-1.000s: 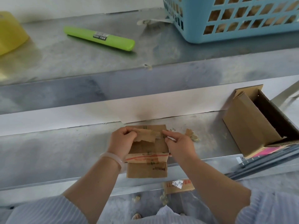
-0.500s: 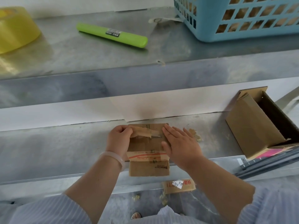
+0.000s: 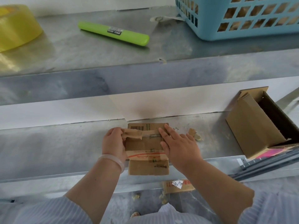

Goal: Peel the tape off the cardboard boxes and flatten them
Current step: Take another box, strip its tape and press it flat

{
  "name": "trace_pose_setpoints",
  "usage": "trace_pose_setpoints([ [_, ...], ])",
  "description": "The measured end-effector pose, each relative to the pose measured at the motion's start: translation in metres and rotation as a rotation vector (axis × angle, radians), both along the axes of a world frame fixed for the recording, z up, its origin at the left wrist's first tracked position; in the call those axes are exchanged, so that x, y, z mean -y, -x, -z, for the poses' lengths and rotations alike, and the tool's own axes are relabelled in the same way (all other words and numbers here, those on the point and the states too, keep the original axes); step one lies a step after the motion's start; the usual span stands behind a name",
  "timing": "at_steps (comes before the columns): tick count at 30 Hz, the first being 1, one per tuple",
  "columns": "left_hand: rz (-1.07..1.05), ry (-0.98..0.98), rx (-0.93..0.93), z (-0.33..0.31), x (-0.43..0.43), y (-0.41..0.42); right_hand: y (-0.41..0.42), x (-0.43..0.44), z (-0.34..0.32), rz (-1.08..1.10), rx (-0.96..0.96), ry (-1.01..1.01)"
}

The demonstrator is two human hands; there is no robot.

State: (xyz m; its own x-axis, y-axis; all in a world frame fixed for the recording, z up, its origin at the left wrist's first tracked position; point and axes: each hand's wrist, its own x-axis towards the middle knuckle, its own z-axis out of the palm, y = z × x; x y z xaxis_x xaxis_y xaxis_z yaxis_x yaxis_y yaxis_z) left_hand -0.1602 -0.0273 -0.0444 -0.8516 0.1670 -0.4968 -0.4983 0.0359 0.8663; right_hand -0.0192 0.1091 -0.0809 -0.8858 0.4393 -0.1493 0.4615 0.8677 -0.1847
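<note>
A small flattened cardboard box point(image 3: 145, 144) lies on the metal bench point(image 3: 56, 147), its near end hanging over the front edge. A strip of brown tape point(image 3: 135, 133) runs across its far part, with one end lifted. My left hand point(image 3: 114, 143) pinches that lifted end at the box's left side. Flat on the box's right half rests my right hand point(image 3: 179, 146), fingers spread, pressing it down. Another band of red-printed tape point(image 3: 145, 155) crosses the box lower down. An open, unflattened cardboard box point(image 3: 252, 126) lies on its side at the right.
A raised shelf behind holds a yellow tape roll point(image 3: 16, 26), a green tube-shaped tool point(image 3: 113, 33) and a blue plastic basket point(image 3: 242, 16). Tape scraps point(image 3: 195, 135) lie right of the box. A taped cardboard piece point(image 3: 178, 185) lies on the floor below.
My right hand let go of the tape and laid flat on the box. My left hand has pulled the tape strip further leftward.
</note>
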Motion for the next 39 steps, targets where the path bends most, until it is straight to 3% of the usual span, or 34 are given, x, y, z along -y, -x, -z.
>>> trace_pose_setpoints([
  [4, -0.087, -0.052, -0.007, -0.002, 0.0, 0.001, 0.001, 0.001, -0.002, 0.001, 0.022, -0.016],
  [8, -0.079, 0.076, -0.116, 0.002, -0.002, 0.007, 0.002, 0.001, -0.002, -0.003, 0.04, -0.013],
  [10, 0.003, 0.229, -0.319, -0.003, -0.006, 0.006, 0.003, 0.0, -0.003, -0.005, 0.04, -0.011],
  [14, 0.176, 0.448, -0.901, -0.014, -0.008, 0.005, 0.003, 0.002, -0.004, -0.009, 0.039, -0.02],
  [17, 0.452, 0.746, -1.447, -0.009, -0.008, 0.007, 0.002, 0.003, -0.006, -0.012, 0.037, -0.023],
  [19, 0.672, 0.82, -1.624, -0.002, -0.009, 0.001, 0.002, 0.003, -0.006, -0.02, 0.035, -0.034],
  [21, 0.852, 0.8, -1.585, 0.006, -0.012, -0.005, 0.003, 0.004, -0.008, -0.026, 0.041, -0.032],
  [24, 1.039, 0.715, -1.294, 0.013, -0.013, -0.01, 0.003, 0.003, -0.009, -0.035, 0.041, -0.025],
  [27, 0.895, 0.592, -1.09, 0.015, -0.011, -0.004, 0.002, 0.004, -0.01, -0.049, 0.032, -0.047],
  [29, 0.765, 0.752, -1.081, 0.016, -0.012, -0.002, 0.001, 0.004, -0.008, -0.048, 0.029, -0.063],
  [32, 0.755, 0.993, -0.93, 0.014, -0.018, -0.007, 0.003, 0.004, -0.008, -0.046, 0.011, -0.066],
  [36, 0.758, 1.004, -0.741, 0.012, -0.03, -0.012, 0.004, 0.005, -0.006, -0.091, -0.06, -0.013],
  [39, 0.736, 0.968, -0.724, 0.011, -0.032, -0.009, 0.003, 0.002, -0.002, -0.114, -0.061, -0.016],
])
